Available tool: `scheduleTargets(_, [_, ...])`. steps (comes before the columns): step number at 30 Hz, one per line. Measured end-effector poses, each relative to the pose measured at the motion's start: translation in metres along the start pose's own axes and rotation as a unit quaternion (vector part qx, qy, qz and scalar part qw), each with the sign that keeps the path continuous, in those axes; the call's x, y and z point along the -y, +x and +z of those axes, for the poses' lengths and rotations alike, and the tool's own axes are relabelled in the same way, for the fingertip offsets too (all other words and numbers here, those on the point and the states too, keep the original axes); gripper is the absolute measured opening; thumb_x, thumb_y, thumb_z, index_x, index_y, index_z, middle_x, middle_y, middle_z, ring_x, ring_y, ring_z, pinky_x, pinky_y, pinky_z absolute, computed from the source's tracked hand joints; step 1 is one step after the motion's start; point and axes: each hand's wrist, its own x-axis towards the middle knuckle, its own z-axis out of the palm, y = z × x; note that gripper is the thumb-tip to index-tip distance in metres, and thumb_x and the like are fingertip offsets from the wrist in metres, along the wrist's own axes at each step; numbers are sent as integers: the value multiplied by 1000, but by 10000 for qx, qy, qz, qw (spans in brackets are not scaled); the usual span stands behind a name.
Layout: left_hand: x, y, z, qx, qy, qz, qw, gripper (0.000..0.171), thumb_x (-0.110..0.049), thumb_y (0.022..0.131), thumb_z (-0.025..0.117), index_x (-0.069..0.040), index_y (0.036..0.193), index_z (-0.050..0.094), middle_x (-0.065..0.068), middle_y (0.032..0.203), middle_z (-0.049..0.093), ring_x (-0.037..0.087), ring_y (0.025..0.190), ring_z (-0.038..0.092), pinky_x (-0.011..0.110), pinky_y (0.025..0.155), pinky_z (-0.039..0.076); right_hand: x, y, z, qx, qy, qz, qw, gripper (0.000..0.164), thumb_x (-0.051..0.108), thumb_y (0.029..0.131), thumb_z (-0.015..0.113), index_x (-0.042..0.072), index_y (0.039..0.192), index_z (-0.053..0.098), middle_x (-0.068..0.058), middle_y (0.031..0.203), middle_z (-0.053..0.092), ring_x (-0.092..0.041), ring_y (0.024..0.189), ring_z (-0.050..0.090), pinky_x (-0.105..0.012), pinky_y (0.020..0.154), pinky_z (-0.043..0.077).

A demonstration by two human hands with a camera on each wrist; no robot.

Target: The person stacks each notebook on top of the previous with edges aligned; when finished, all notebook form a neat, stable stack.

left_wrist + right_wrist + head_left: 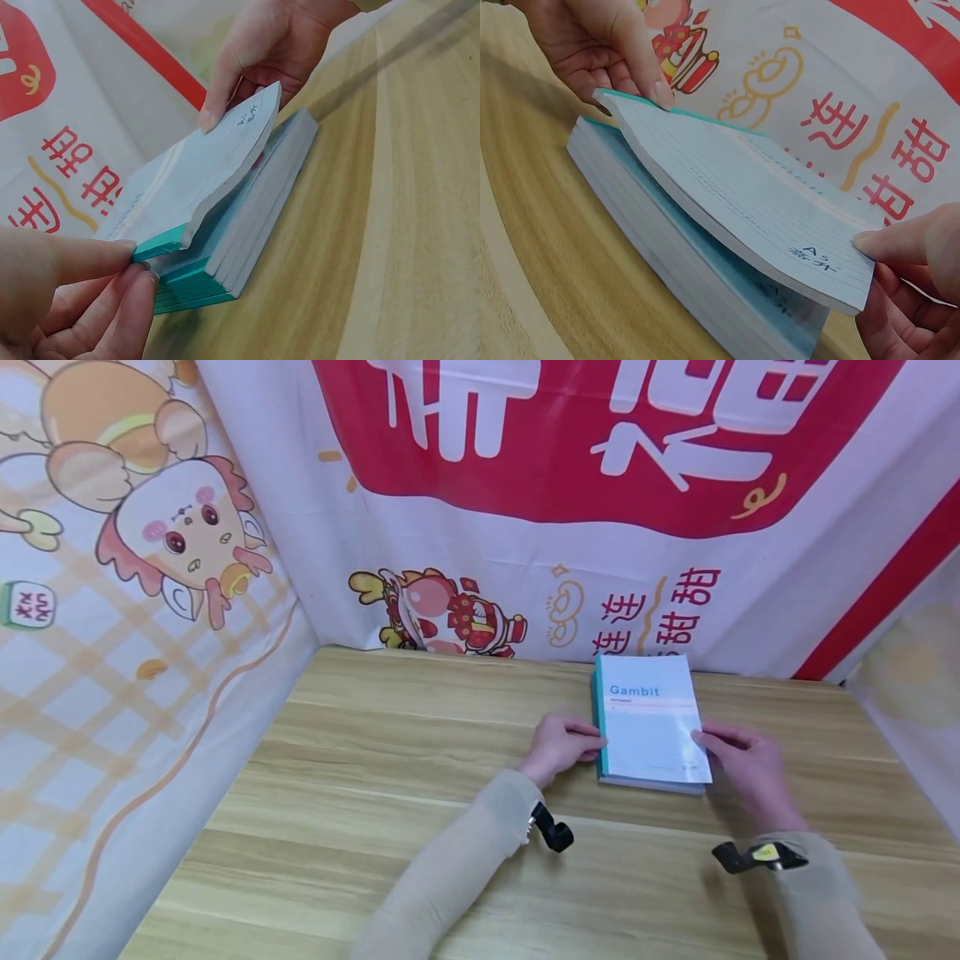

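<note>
A stack of notebooks lies on the worktop, long axis running away from the person. The left hand pinches the top notebook's spine edge, the right hand its open edge, lifting it slightly.

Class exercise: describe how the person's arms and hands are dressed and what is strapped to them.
Both hands, left hand and right hand, are bare: no gloves or rings show. Each arm wears a beige knit sleeve reaching the wrist. A small black device sits at the left wrist; the right-wrist device carries a yellow label.
</note>
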Motion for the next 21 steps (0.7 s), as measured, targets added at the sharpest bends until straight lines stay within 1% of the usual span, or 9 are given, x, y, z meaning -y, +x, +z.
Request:
scheduleTargets(5, [6,3,2,-71,134,20,9999,7,-9,86,83,-11,90,79,-3,82,70,16,76,72,27,70,61,-5,5,4,-7,-6,100,9999,68,55,94,67,13,145,57,-15,147,51,-30,127,47,-35,92,45])
scheduleTargets(8, [7,3,3,-135,121,-46,9998,7,-8,86,83,-11,89,78,-3,81,70,16,76,73,27,69,61,-7,8,7,-37,15,175,9998,68,55,93,68,14,146,57,-14,148,51,-31,128,47,-38,95,45])
scheduleTargets(11, [6,4,3,-184,113,-114,9997,7,-9,85,84,-11,89,79,-3,81,70,16,76,73,27,69,61,-8,9,8,-30,29,220,9997,70,56,92,69,14,146,56,-14,148,51,-32,128,47,-40,95,45])
scheduleTargets(13, [5,4,3,-204,122,-117,9996,7,-9,85,84,-11,89,79,-3,80,70,16,75,72,27,69,61,-10,10,9,-34,-5,226,9997,70,56,92,70,14,146,56,-14,148,51,-32,127,48,-40,95,46])
scheduleTargets(16, [4,3,3,-258,181,-130,9994,7,-9,84,85,-10,89,79,-3,79,70,15,73,72,27,68,61,-14,11,10,-46,-80,193,9998,70,57,92,69,14,146,56,-15,147,52,-33,125,49,-36,91,46])
scheduleTargets(18, [3,2,3,-295,236,-148,9992,8,-9,84,85,-11,88,79,-3,79,70,15,73,72,27,68,61,-15,12,11,-57,-116,214,9997,70,56,92,69,14,146,56,-15,147,52,-33,125,49,-34,90,45])
scheduleTargets(21, [2,1,3,-339,309,-196,9988,8,-9,84,85,-12,88,79,-4,78,69,15,73,71,27,68,60,-18,14,12,-77,-146,209,9996,70,57,93,68,13,147,56,-16,148,51,-33,127,48,-35,91,45])
